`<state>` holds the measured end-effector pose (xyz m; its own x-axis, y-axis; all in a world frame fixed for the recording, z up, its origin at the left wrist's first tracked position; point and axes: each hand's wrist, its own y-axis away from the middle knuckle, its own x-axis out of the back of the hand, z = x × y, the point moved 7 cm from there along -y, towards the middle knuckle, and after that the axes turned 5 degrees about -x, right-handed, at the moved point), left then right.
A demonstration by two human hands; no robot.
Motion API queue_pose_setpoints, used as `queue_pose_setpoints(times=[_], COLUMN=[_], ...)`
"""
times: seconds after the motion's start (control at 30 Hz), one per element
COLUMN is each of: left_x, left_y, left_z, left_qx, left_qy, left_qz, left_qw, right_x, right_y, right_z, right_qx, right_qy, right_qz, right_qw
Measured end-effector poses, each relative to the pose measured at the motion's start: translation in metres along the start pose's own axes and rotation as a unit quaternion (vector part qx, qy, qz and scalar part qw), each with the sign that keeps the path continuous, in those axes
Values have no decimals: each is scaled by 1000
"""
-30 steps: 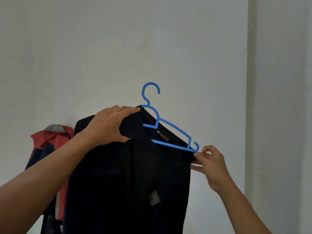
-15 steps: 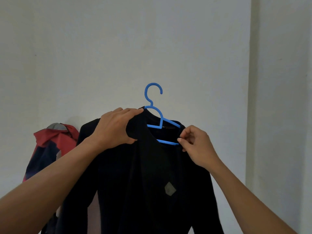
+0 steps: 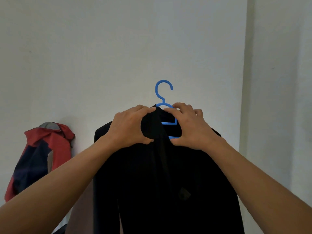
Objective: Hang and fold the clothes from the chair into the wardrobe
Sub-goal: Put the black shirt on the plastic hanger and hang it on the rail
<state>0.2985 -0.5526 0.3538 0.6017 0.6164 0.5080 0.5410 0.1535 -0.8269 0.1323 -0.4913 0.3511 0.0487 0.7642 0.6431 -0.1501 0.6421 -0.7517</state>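
Sliding in from the shoulder, the right hand [image 3: 189, 127] is now gripping the black top [image 3: 160, 183] at its collar, against the blue hanger [image 3: 163, 92]; the left hand [image 3: 130, 127] is clutching the opposite side, likely centring it; the top is hanging mid-air, a red-and-navy jacket [image 3: 42, 157] to its left.

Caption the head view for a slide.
The left hand and right hand grip a black top at its collar on a blue hanger, red jacket behind.
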Motion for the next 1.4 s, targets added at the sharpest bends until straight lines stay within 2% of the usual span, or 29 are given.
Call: queue_pose_setpoints(times=[0.07, 0.13, 0.2, 0.23, 0.3, 0.43, 0.57, 0.7, 0.83, 0.97, 1.13, 1.23, 1.3, 1.37, 1.4], left_x=[0, 0, 4, 7, 10, 11, 5, 1, -4, -25, -36, -43, -47, -52, -55], left_y=[-3, -5, -6, -7, -5, 4, 10, 7, 4, -1, -16, -24, -30, -36, -39], left_z=[0, -7, -18, -23, -29, -46, -56, -58, -51, -33, -26, -23, -21, -24, -29], left_qx=[-8, -2, 2, 5, 19, 67, 116, 158, 126, 90, 125, 132, 120, 106, 102], left_qy=[4, 88, 186, 195, 180, 185, 204, 167, 143, 213, 287, 305, 290, 275, 272], left_qz=[-9, -19, 26, 52, 75, 71, 26, -4, -18, -53, 7, 13, 18, 24, 25], left_qw=[1000, 996, 982, 979, 981, 978, 972, 973, 982, 971, 950, 943, 949, 955, 957], right_x=[6, 11, 13, 13, 10, 5, -2, 0, 0, 3, 6, 2, 3, 14, 21], right_y=[-2, 0, 4, 6, 10, 21, 32, 34, 36, 34, 27, 17, 16, 20, 23], right_z=[3, 12, 20, 22, 21, 27, 35, 38, 45, 43, 38, 38, 41, 52, 62], right_qx=[-11, -32, -50, -56, -60, -77, -103, -129, -158, -160, -112, -89, -101, -138, -161], right_qy=[22, 35, 52, 65, 89, 125, 84, 56, 20, -23, 52, 106, 41, -72, -90], right_qz=[13, 17, 11, 8, 9, -23, -46, -46, -65, -48, -22, -45, -60, -5, 37], right_qw=[1000, 999, 997, 996, 994, 989, 990, 989, 985, 986, 992, 989, 992, 988, 982])
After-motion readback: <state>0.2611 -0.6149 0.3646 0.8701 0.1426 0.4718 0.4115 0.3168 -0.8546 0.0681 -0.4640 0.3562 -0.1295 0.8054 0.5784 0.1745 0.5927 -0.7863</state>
